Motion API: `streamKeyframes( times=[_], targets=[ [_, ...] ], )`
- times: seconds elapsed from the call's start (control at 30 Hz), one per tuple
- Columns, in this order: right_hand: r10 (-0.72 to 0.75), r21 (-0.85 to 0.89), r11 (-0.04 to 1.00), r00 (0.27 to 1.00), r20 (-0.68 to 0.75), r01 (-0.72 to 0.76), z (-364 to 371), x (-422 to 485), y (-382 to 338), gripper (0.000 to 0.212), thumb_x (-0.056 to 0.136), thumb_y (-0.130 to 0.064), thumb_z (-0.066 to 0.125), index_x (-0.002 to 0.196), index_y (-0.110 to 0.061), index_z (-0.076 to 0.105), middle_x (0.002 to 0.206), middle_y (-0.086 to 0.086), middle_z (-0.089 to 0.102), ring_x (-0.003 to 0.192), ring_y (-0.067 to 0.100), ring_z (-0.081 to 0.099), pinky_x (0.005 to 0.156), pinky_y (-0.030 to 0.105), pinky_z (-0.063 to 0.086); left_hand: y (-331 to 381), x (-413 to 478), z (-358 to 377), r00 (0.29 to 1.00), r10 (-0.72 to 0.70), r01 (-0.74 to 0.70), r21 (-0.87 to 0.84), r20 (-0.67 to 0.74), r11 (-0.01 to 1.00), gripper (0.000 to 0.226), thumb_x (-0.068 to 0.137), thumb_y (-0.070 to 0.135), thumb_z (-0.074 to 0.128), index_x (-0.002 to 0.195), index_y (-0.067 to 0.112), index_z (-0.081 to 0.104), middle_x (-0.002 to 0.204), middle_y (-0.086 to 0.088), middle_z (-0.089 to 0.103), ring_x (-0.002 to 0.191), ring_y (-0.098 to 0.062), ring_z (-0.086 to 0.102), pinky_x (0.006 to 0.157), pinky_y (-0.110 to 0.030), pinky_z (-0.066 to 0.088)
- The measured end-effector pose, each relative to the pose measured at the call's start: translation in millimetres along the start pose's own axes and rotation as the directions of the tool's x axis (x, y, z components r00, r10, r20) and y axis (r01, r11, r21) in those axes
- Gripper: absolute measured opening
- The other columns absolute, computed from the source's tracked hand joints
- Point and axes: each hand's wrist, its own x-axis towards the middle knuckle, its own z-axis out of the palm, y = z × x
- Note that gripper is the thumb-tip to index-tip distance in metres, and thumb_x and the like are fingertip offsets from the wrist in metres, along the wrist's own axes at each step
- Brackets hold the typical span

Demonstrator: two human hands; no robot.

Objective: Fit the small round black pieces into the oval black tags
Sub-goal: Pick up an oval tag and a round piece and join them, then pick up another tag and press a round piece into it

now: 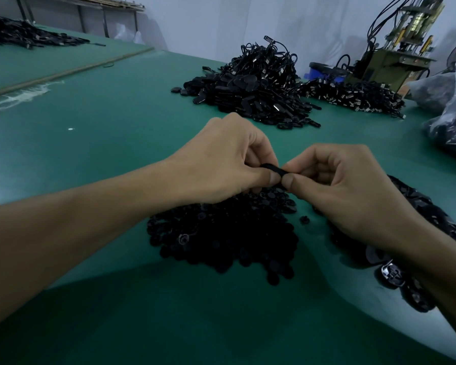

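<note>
together both hands [279, 175] pinch one black tag [274, 168] between them

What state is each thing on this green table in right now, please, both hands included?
left hand: fingers curled, pinching black tag
right hand: fingers curled, pinching the same tag
black tag: held above the table; whether its piece is fitted, hidden
round pieces heap: loose on the table, under the hands
single round piece: lying alone beside the heap
far tag pile: heaped, untouched
</note>
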Motion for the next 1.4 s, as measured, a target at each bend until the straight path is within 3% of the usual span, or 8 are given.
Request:
streamKeyframes(
  times=[0.2,0.47,0.6,0.7,0.87,0.97,1.17,1.4],
  targets=[
    [0.043,-0.03,0.999,0.999,0.016,-0.043,0.9,0.7,0.4,0.008,0.084,-0.022,0.078,0.08,-0.027,0.073,0.073,-0.008,0.075,0.064,0.009,0.07,0.064,0.035,0.058,-0.1,0.4,3.1,1.0,0.007,-0.006,0.117,-0.007,0.993,0.005,0.08,0.022,0.079,0.077,0.021,0.075,0.06,0.013,0.071,0.054,0.002,0.065,0.054,-0.011,0.047],
    [0.041,-0.094,0.994,0.989,-0.142,-0.055,-2.5,0.8,-4.3,0.013,0.09,-0.029,0.07,0.1,-0.036,0.075,0.076,-0.019,0.073,0.077,-0.007,0.068,0.071,0.012,0.05,-0.3,9.7,-3.9,0.993,0.009,0.009,0.15,-0.117,0.989,0.005,0.081,0.021,0.076,0.076,0.02,0.075,0.062,0.007,0.072,0.054,0.003,0.063,0.053,-0.006,0.043],
    [-0.032,-0.368,0.927,0.962,-0.272,-0.073,-22.2,0.6,2.3,0.017,0.094,-0.014,0.066,0.104,-0.023,0.077,0.077,-0.029,0.06,0.074,-0.023,0.057,0.067,-0.005,0.04,-20.7,23.6,-26.8,0.949,-0.083,0.141,0.177,-0.303,0.974,0.007,0.087,0.018,0.072,0.081,0.022,0.073,0.065,0.005,0.072,0.042,0.007,0.054,0.042,-0.003,0.034],
    [0.047,-0.522,0.84,0.978,-0.201,-0.148,-37.5,0.9,8.6,0.012,0.092,-0.018,0.067,0.091,-0.022,0.077,0.072,-0.024,0.059,0.067,-0.011,0.056,0.057,0.003,0.037,-45.9,24.6,-45.3,0.868,-0.191,0.304,0.186,-0.458,0.934,0.014,0.088,0.019,0.069,0.079,0.029,0.065,0.067,0.003,0.072,0.052,-0.002,0.061,0.044,-0.014,0.042],
    [0.192,-0.636,0.761,0.981,0.03,-0.13,-40.2,2.0,10.8,0.025,0.077,-0.058,0.063,0.074,-0.034,0.071,0.066,-0.024,0.061,0.065,-0.01,0.054,0.057,0.01,0.04,-74.7,24.1,-51.3,0.816,-0.346,0.505,0.28,-0.463,0.816,0.02,0.087,0.027,0.071,0.07,0.034,0.061,0.089,-0.003,0.074,0.097,-0.031,0.065,0.082,-0.041,0.052],
    [0.234,-0.682,0.724,0.967,0.099,-0.106,-38.4,3.3,9.4,0.038,0.071,-0.065,0.058,0.076,-0.031,0.074,0.073,-0.022,0.064,0.073,-0.002,0.061,0.068,0.029,0.054,-81.2,24.6,-48.9,0.803,-0.362,0.547,0.346,-0.473,0.762,0.015,0.085,0.036,0.075,0.072,0.036,0.068,0.093,-0.002,0.074,0.097,-0.033,0.064,0.075,-0.036,0.043],
    [0.222,-0.684,0.725,0.968,0.118,-0.083,-39.0,2.4,9.8,0.023,0.08,-0.054,0.072,0.07,-0.032,0.071,0.072,-0.021,0.059,0.069,-0.003,0.054,0.06,0.019,0.039,-91.8,19.0,-51.8,0.795,-0.367,0.581,0.431,-0.483,0.69,0.022,0.087,0.053,0.071,0.096,0.033,0.079,0.084,-0.007,0.07,0.075,-0.033,0.06,0.065,-0.034,0.04],
    [0.253,-0.666,0.743,0.95,0.184,-0.068,-37.5,1.2,4.7,0.025,0.078,-0.055,0.073,0.078,-0.029,0.069,0.08,-0.015,0.059,0.078,-0.001,0.053,0.073,0.025,0.045,-70.6,18.8,-44.0,0.868,-0.211,0.462,0.576,-0.45,0.674,0.032,0.094,0.053,0.06,0.109,0.03,0.076,0.103,-0.009,0.073,0.091,-0.04,0.065,0.072,-0.037,0.042]
  ],
)
